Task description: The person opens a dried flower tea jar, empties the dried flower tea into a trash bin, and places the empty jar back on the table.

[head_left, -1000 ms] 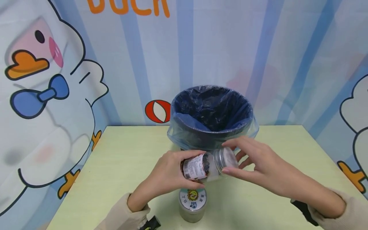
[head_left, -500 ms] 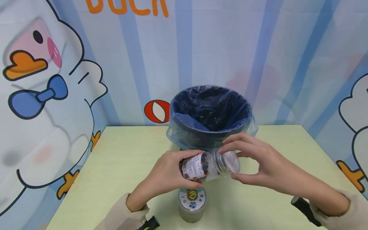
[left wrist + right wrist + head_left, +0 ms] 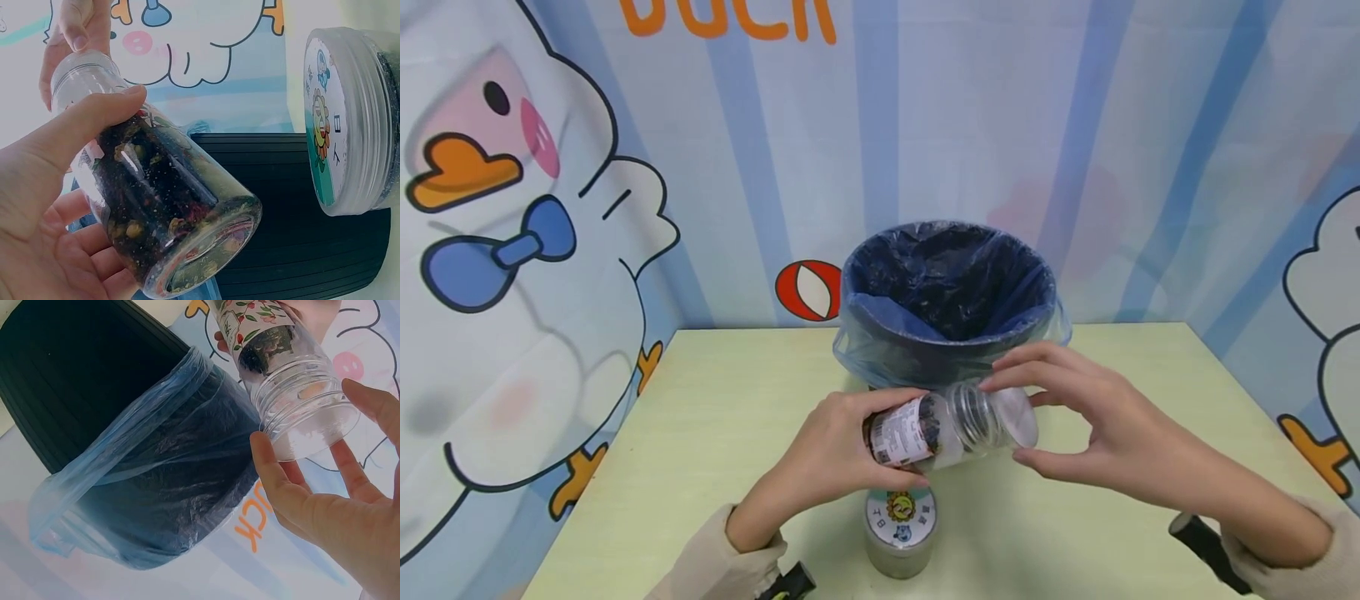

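Observation:
A clear jar (image 3: 951,425) lies tilted sideways in front of the bin, its neck toward the right. My left hand (image 3: 842,437) grips it round the labelled body. Dark dried pieces with small buds fill the lower part, seen in the left wrist view. My right hand (image 3: 1093,417) pinches the rim of the clear lid (image 3: 1017,418) between thumb and fingers. Threads show on the neck beside the lid, and the right wrist view has the fingertips (image 3: 262,440) right at its edge. Below the jar stands a second jar (image 3: 901,533) with a printed round lid.
A dark bin (image 3: 250,175) lined with a blue plastic bag (image 3: 925,358) stands just behind the hands. The pale yellow table (image 3: 722,417) reaches back to a printed duck backdrop (image 3: 760,167).
My right hand has drawn to the right, and the lid has shifted outward with it, baring more of the threaded neck. The left hand keeps the jar nearly in place.

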{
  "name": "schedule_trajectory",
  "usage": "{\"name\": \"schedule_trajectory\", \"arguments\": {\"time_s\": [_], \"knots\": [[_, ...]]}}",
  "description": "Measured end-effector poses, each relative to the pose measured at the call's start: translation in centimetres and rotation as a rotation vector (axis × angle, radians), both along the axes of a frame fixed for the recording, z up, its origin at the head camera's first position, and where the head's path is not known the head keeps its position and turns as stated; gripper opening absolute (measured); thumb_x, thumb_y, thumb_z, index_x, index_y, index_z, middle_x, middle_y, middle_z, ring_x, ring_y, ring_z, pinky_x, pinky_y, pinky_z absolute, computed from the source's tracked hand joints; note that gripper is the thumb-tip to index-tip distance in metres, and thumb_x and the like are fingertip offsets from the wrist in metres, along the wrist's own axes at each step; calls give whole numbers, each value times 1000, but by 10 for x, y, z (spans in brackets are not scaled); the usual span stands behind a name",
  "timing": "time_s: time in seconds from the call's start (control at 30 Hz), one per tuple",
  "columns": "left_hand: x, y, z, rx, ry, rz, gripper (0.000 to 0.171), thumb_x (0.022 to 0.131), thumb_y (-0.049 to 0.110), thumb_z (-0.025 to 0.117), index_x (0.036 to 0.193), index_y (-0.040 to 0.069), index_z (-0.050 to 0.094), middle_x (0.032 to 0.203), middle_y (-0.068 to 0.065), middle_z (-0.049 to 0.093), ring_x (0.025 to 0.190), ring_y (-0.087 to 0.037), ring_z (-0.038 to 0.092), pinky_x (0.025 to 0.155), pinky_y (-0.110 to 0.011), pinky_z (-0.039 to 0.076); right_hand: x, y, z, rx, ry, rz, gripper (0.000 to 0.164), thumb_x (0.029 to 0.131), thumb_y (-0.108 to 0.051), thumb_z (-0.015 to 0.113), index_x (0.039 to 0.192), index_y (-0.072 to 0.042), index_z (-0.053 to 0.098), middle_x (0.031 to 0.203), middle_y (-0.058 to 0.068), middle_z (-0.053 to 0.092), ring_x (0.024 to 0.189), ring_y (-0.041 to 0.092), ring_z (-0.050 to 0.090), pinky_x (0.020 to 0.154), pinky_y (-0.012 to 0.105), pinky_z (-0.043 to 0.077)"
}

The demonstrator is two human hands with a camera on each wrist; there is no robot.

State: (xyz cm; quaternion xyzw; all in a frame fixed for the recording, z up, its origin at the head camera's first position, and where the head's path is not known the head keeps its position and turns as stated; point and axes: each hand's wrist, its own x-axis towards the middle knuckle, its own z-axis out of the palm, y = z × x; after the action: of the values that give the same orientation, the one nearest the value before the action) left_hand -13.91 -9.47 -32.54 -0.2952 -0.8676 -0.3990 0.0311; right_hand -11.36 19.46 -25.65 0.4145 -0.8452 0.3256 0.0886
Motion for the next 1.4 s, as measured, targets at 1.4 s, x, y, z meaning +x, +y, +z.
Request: {"name": "schedule_trajectory", "arguments": {"time_s": [1.4], "knots": [[6,-16,-7,47,-16,39,75,63,29,96,132,25,66,106,9,69,87,-9,61,69,-29,54,-9,46,-98,25,-98,-85,64,69,-1,88,122,-26,62,118,-2,55,97,11,53,67,28,52]]}}
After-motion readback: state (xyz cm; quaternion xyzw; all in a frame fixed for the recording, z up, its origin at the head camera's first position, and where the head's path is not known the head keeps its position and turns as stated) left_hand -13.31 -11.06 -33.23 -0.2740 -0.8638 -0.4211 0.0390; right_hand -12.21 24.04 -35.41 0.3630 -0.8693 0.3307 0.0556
